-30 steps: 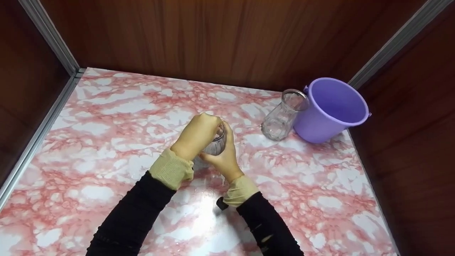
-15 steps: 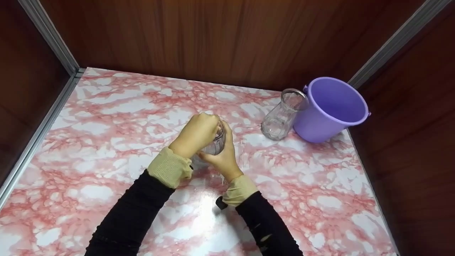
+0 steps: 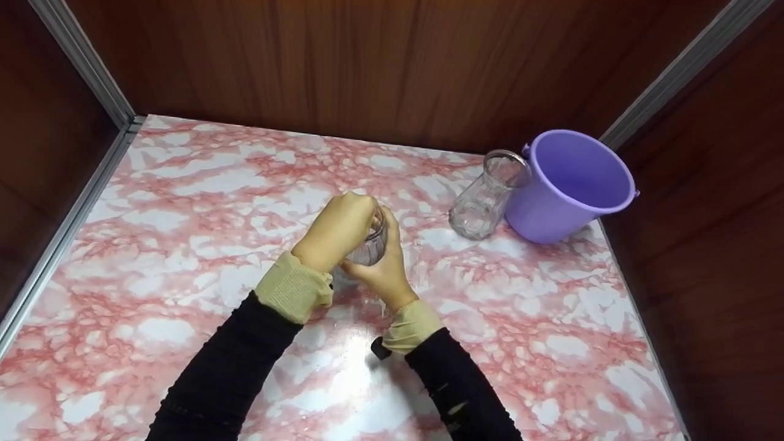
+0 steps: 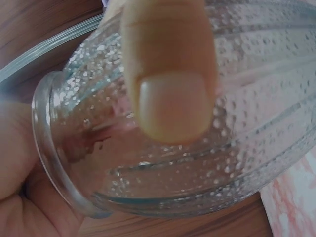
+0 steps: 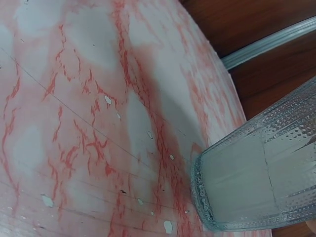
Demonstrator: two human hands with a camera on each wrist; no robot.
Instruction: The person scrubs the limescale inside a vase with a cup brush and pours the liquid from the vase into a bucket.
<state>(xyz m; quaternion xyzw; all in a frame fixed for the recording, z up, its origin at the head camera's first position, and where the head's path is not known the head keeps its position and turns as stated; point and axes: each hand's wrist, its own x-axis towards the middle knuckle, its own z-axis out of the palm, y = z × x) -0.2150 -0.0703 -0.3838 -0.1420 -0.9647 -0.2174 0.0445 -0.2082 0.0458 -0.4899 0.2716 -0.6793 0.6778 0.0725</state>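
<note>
A clear glass vase point(image 3: 367, 250) with ribs and raised dots sits between both hands at mid-table. My right hand point(image 3: 387, 277) grips its body, thumb across the near side; the thumb point(image 4: 170, 106) shows close up in the left wrist view. Over the vase's mouth is my left hand point(image 3: 340, 229), bent at the wrist with fingers curled at the rim. Its fingertips are hidden, so whether they hold anything is unclear. In the right wrist view the vase's thick base point(image 5: 205, 197) shows against the table; contact between them cannot be judged.
A second glass vase point(image 3: 481, 205) with a flared mouth stands at the back right, right beside a purple bucket point(image 3: 545, 211). Dark wood-grain panels point(image 3: 294, 67) enclose the back and sides of the red-and-white marbled table point(image 3: 184, 263). Wet-looking marks point(image 3: 419, 269) lie near the hands.
Both hands keep nearly the same pose on the vase. The whole view has shifted very slightly; the second vase and the bucket stay in place.
</note>
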